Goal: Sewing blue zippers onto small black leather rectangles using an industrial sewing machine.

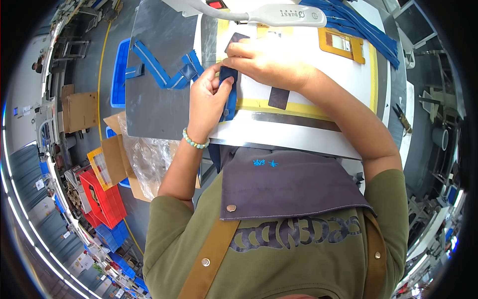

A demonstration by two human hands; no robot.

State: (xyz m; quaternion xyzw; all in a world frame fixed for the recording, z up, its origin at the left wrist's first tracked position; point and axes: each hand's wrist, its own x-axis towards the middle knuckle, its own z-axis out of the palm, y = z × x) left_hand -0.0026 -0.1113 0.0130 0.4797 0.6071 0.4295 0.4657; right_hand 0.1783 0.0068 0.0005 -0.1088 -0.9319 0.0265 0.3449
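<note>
My left hand (206,97) grips a blue zipper tape (230,107), its thumb pressed on a dark blue tab (228,74) that covers the upper part of the tape. Coming in from the right, my right hand (266,62) has its fingers closed at the upper end of that tab, against the left fingertips; what exactly lies between them is hidden. Just beyond the right fingers shows a dark rectangular patch (236,41). Another dark patch (279,98) lies on the white work surface, below my right wrist. Leftward, the blue zipper tape (157,70) continues in bends across the grey table.
Above my hands hangs a white lamp head (286,15). A yellow template (342,46) and a bundle of blue zippers (356,22) lie far right. Snips (402,118) rest at the right edge. Left of the table stand a blue bin (119,74) and an open carton (117,159) with clear plastic.
</note>
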